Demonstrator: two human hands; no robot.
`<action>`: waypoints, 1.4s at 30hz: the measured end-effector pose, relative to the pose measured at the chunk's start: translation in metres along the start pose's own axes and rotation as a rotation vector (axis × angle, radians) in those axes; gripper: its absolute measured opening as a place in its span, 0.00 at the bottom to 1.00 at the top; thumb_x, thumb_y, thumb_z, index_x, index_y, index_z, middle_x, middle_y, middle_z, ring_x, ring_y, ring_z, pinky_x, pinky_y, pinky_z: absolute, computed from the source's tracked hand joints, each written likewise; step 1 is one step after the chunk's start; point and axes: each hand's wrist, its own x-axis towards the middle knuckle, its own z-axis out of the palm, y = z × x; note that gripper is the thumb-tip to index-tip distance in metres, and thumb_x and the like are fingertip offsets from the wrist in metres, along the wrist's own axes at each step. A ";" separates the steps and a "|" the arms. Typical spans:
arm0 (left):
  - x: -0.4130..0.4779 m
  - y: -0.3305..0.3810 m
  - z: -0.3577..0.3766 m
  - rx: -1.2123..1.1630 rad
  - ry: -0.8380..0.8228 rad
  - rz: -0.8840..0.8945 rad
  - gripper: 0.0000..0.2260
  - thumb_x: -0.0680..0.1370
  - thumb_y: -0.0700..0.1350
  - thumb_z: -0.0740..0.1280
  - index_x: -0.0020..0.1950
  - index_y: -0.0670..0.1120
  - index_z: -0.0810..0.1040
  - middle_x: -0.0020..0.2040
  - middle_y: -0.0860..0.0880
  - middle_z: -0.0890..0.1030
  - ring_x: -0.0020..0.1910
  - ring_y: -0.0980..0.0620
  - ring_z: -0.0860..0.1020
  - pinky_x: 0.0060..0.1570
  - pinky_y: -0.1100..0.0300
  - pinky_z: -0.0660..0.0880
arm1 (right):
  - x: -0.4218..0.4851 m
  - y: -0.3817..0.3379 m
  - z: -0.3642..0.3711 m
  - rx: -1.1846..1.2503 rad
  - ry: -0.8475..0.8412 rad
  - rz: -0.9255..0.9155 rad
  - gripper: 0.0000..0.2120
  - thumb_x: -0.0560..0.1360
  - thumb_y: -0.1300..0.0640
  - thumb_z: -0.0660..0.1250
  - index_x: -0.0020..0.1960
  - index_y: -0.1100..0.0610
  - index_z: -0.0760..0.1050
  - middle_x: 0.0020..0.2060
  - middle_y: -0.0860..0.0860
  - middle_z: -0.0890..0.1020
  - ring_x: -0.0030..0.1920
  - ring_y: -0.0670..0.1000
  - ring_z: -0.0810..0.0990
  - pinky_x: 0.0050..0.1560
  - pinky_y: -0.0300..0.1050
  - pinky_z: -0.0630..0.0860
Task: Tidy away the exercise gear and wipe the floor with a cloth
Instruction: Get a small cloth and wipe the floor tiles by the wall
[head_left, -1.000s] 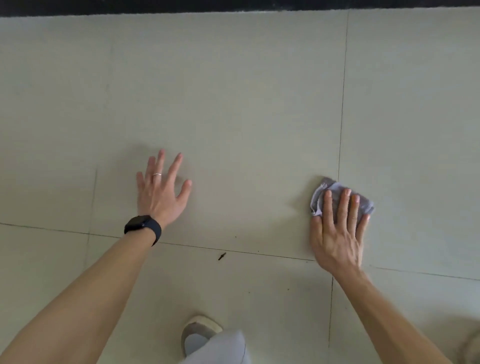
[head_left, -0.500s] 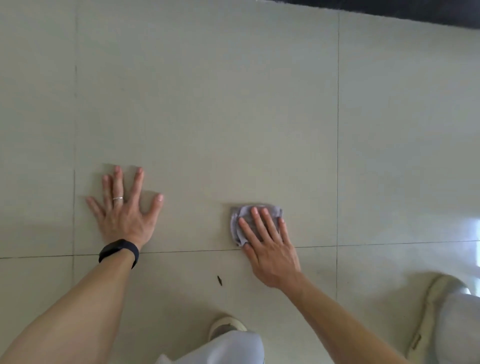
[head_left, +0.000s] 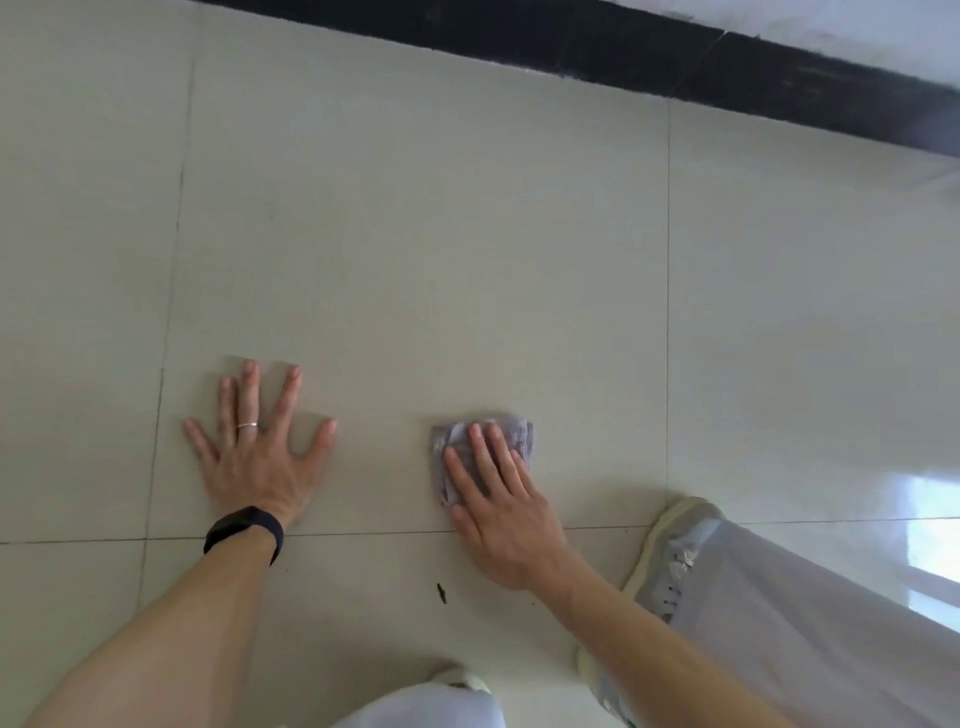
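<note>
A small grey cloth (head_left: 511, 432) lies crumpled on the pale tiled floor (head_left: 415, 234). My right hand (head_left: 501, 499) presses flat on top of it, fingers covering its lower right part. My left hand (head_left: 260, 457) rests flat on the floor to the left of the cloth, fingers spread, holding nothing. It wears a ring, and a black band sits on the wrist. No exercise gear is in view.
A black skirting strip (head_left: 675, 57) runs along the far wall, slanting down to the right. My shoe and pale trouser leg (head_left: 670, 561) are right of the cloth. A small dark speck (head_left: 442, 593) lies on the tile near me. Window glare (head_left: 930, 525) shows at right.
My right hand has slid the cloth left, from the right tile seam toward my left hand. The view has swung so my right shoe and leg show.
</note>
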 end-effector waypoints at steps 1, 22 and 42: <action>-0.001 0.000 0.001 -0.006 0.005 0.002 0.34 0.74 0.73 0.47 0.79 0.66 0.47 0.81 0.58 0.38 0.81 0.50 0.43 0.75 0.38 0.37 | -0.001 0.006 -0.001 -0.052 -0.018 -0.086 0.28 0.85 0.44 0.43 0.82 0.51 0.44 0.82 0.55 0.44 0.81 0.57 0.41 0.80 0.53 0.45; 0.103 0.057 -0.037 -0.005 0.097 0.011 0.33 0.77 0.69 0.47 0.81 0.62 0.46 0.82 0.50 0.43 0.81 0.43 0.44 0.75 0.35 0.44 | 0.125 0.097 -0.049 -0.123 0.173 0.093 0.31 0.84 0.39 0.38 0.82 0.54 0.47 0.81 0.59 0.44 0.81 0.62 0.41 0.80 0.59 0.43; 0.116 0.068 -0.021 -0.025 0.123 -0.105 0.33 0.75 0.70 0.47 0.79 0.66 0.44 0.82 0.55 0.40 0.81 0.47 0.43 0.76 0.40 0.43 | 0.304 0.194 -0.179 0.133 0.250 0.605 0.31 0.82 0.42 0.36 0.82 0.51 0.39 0.81 0.57 0.38 0.79 0.60 0.34 0.77 0.65 0.38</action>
